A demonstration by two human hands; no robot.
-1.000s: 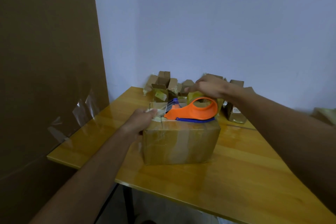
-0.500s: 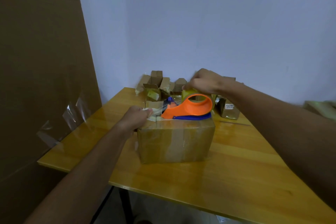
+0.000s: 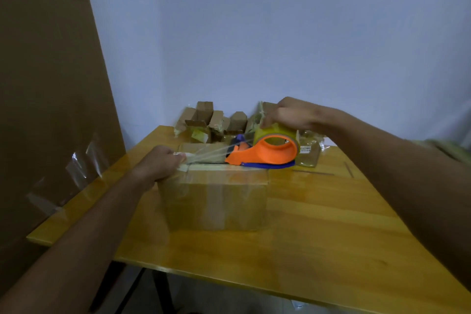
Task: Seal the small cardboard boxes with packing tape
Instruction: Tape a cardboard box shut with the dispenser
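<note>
A brown cardboard box (image 3: 214, 199) stands on the wooden table (image 3: 318, 224), its front face shiny with tape. My right hand (image 3: 293, 115) grips an orange tape dispenser (image 3: 265, 153) with a yellowish roll, resting on the box's top right. A clear strip of tape (image 3: 209, 155) stretches from the dispenser leftward over the top seam. My left hand (image 3: 159, 164) pinches the strip's free end at the box's upper left corner.
A heap of small brown boxes (image 3: 211, 122) lies at the table's back by the wall. One taped small box (image 3: 309, 155) stands behind the dispenser. A tall cardboard sheet (image 3: 51, 84) with stuck tape pieces leans at the left.
The dispenser has moved rightward across the box top, drawing out a longer strip of tape. My left hand stays at the left corner.
</note>
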